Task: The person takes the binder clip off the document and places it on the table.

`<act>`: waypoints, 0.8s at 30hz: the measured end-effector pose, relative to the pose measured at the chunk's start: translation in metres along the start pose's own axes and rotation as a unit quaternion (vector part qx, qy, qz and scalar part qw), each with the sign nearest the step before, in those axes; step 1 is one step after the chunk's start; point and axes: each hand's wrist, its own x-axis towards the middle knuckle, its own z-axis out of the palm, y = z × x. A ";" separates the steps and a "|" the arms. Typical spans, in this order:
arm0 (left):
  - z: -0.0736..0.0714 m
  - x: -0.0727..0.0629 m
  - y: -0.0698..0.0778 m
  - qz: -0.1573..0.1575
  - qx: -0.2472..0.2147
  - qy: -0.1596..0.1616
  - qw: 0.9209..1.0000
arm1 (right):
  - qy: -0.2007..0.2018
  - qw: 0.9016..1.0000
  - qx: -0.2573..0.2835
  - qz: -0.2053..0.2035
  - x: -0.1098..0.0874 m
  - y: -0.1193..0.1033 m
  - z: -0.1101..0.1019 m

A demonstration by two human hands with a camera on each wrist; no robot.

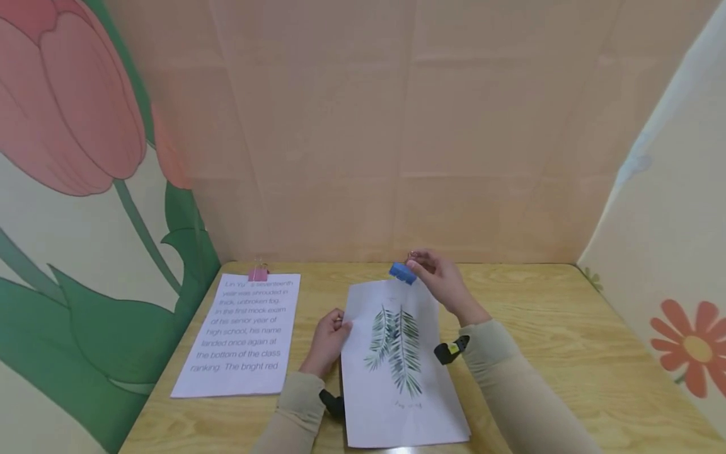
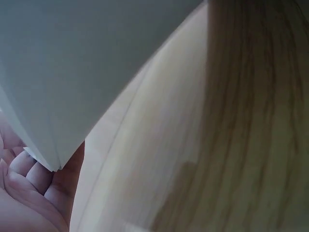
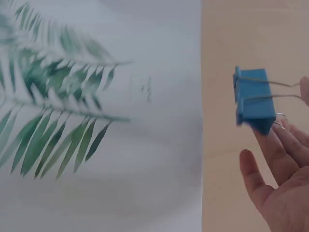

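Observation:
My left hand grips the left edge of a small stack of paper sheets, its top sheet printed with green palm fronds. The left wrist view shows the underside of the stack with curled fingers at its corner. At the stack's top edge, my right hand pinches a blue binder clip by its wire handles. The right wrist view has that clip just beyond the paper's edge, apart from it.
On the left of the wooden table lies a printed text sheet, with a pink binder clip on its top edge. A plain peach backdrop stands behind the table, with floral panels at both sides.

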 end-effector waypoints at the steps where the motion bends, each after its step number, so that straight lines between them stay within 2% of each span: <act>1: 0.000 0.000 0.000 -0.001 0.000 0.000 1.000 | -0.001 1.000 -0.003 0.009 -0.001 0.001 -0.001; 6: 0.002 0.000 0.000 -0.009 -0.003 0.002 1.000 | -0.002 0.999 0.001 0.051 -0.006 0.007 -0.003; 11: 0.004 0.000 0.002 -0.019 0.005 0.012 1.000 | 0.001 0.998 0.022 0.051 -0.012 0.020 -0.009; 17: 0.006 -0.002 0.002 -0.026 0.009 0.017 0.999 | -0.002 0.997 0.009 0.083 -0.026 0.039 -0.021; 24: 0.008 -0.003 0.001 -0.023 0.000 0.024 0.999 | 0.014 0.996 0.015 0.086 -0.036 0.056 -0.032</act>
